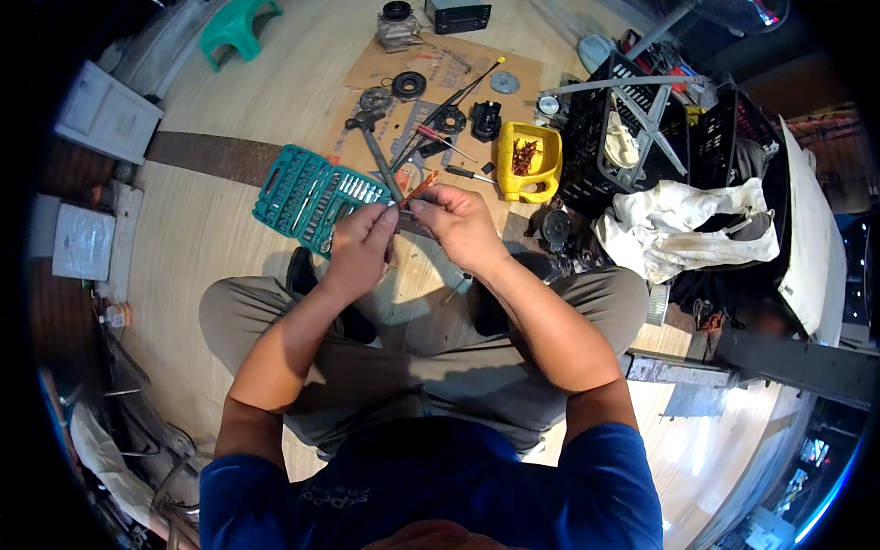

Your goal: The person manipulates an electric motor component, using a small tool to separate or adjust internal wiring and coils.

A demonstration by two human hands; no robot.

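My left hand (360,243) is closed, thumb and fingers pinched on a small piece that the fingers mostly hide. Right beside it, my right hand (461,229) pinches a bundle of copper-coloured wire (423,186), whose strands stick up past the fingertips. Both hands meet over the floor between my knees. Just beyond them lies a hammer (374,147), its handle running toward my fingers. A green socket set case (291,231) lies spread out by my left hand. Past my right hand stands a cut yellow jug (536,194) holding copper-coloured scraps (525,158).
Cardboard (367,75) carries a black ring-shaped pulley (409,85), a red-handled screwdriver (431,134), a black-handled screwdriver (463,172) and other parts. Black crates (587,137) and a stained white cloth (683,229) crowd the right. A green stool (234,32) stands far left.
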